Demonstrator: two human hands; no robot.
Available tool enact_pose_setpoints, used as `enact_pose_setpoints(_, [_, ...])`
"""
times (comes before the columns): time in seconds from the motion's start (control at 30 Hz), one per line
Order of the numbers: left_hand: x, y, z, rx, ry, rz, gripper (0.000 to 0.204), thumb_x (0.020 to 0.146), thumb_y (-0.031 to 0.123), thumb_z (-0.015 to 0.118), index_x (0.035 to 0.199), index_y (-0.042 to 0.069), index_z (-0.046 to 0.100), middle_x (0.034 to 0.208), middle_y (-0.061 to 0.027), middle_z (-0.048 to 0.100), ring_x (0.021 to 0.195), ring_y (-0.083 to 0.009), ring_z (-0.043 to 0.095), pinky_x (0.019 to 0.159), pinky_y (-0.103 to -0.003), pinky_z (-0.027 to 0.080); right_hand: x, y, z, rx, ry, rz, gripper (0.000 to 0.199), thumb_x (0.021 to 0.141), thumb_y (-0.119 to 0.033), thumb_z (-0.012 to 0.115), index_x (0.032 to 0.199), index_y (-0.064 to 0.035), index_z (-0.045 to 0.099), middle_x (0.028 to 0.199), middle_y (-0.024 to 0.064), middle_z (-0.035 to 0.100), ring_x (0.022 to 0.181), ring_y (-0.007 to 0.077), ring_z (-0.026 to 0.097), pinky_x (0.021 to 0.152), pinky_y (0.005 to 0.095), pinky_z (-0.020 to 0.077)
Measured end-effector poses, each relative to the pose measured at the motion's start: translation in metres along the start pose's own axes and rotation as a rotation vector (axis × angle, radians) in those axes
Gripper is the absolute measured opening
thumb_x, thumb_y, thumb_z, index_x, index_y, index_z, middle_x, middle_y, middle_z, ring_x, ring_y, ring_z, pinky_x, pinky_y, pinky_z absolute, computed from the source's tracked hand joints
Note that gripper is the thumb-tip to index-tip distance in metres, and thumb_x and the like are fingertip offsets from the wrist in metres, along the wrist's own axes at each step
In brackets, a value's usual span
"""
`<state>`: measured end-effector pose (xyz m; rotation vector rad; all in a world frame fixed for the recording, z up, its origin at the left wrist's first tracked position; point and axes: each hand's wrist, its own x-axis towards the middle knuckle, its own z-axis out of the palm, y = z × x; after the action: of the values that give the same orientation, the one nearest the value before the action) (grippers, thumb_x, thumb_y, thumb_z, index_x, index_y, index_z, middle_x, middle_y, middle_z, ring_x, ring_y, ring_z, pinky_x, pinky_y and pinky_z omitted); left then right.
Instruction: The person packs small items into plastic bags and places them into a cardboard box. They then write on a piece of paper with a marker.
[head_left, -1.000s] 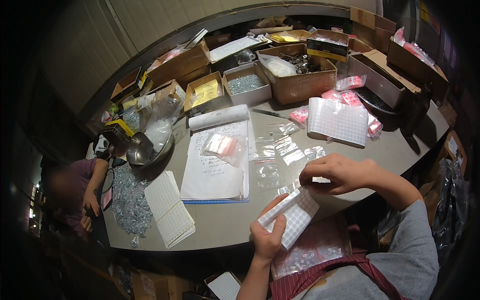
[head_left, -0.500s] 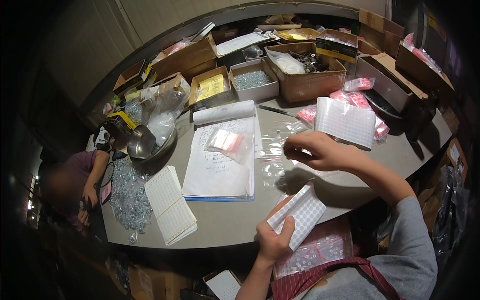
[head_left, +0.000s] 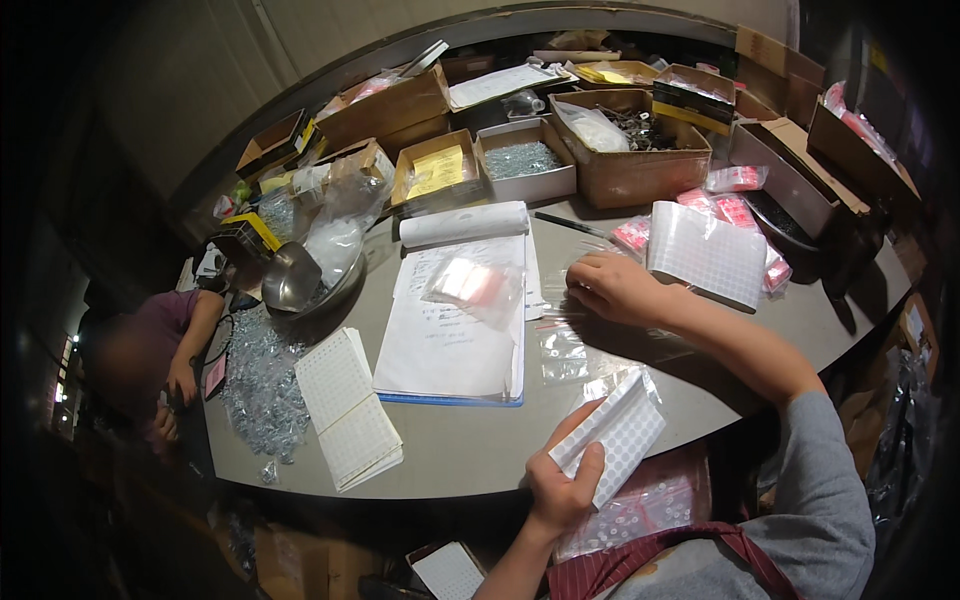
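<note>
White dotted sheets, folded into a small stack (head_left: 615, 432), sit in the left hand (head_left: 562, 490), whose fingers (head_left: 590, 468) are clamped on the lower edge with the thumb along one side, so the stack tilts up toward the person and hangs just over the near edge of the grey counter (head_left: 470, 455). The right hand (head_left: 612, 287) reaches farther out, palm down, its fingers curled together on a scatter of clear plastic bags (head_left: 575, 345) lying flat on the counter; whether it pinches one bag or only presses on them cannot be told from this view. Just left of those bags lies a pad of printed paper (head_left: 450, 345) with a small bag of pinkish pieces (head_left: 475, 285) resting on top, likely set there to stay within reach. Just beyond the right hand is a larger white dotted sheet (head_left: 708, 255), propped over pink packets (head_left: 735, 210). Open cardboard boxes (head_left: 640, 150) of small metal parts line the far side, kept back from the working area. At the left end, another person's hand (head_left: 182, 380) rests beside a heap of small bagged metal parts (head_left: 262, 385), near a metal scoop (head_left: 292, 278) and two more dotted sheets (head_left: 348, 405).
</note>
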<state>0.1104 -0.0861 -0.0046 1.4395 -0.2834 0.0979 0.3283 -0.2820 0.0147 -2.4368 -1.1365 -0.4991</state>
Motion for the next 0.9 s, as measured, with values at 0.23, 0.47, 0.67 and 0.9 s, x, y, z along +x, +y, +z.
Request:
enact_pose_setpoints(0.23, [0.001,0.001,0.001,0.038,0.014,0.060,0.042,0.092,0.008,0.059,0.132,-0.006,0.061,0.115,-0.0187,0.072,0.104,-0.0215,0.068,0.092,-0.032,0.053,0.000,-0.003,0.014,-0.225,0.126,-0.137,0.014,0.079,-0.015,0.068,0.085,-0.0031,0.062,0.091,0.0109,0.064,0.090,0.0293,0.063,0.086,0.0401,0.0511])
enact_pose_setpoints(0.47, [-0.004,-0.002,-0.001,0.104,0.007,-0.003,0.040,0.093,0.010,0.061,0.130,-0.007,0.063,0.114,-0.0188,0.072,0.104,-0.0219,0.068,0.092,-0.032,0.053,-0.014,-0.007,-0.021,-0.033,-0.228,-0.075,0.022,0.090,-0.012,0.069,0.110,-0.0050,0.074,0.112,0.0142,0.069,0.104,0.0319,0.066,0.097,0.0405,0.0496])
enact_pose_setpoints(0.67, [-0.006,0.003,0.000,-0.026,0.057,-0.017,0.038,0.090,0.007,0.064,0.123,-0.012,0.063,0.111,-0.0171,0.070,0.103,-0.0224,0.066,0.092,-0.035,0.052,-0.051,-0.056,-0.072,0.685,-0.281,0.461,0.038,0.099,-0.032,0.063,0.124,-0.0043,0.071,0.117,0.0149,0.072,0.110,0.0237,0.066,0.099,0.0374,0.0492])
enact_pose_setpoints(0.9, [-0.008,-0.008,-0.003,-0.049,0.016,0.117,0.042,0.091,0.011,0.063,0.127,-0.009,0.062,0.115,-0.0160,0.069,0.106,-0.0210,0.065,0.095,-0.033,0.050,-0.079,-0.110,-0.088,0.723,-0.290,0.259,0.030,0.092,-0.020,0.073,0.115,-0.0016,0.071,0.104,0.0130,0.075,0.092,0.0212,0.070,0.085,0.0334,0.0541])
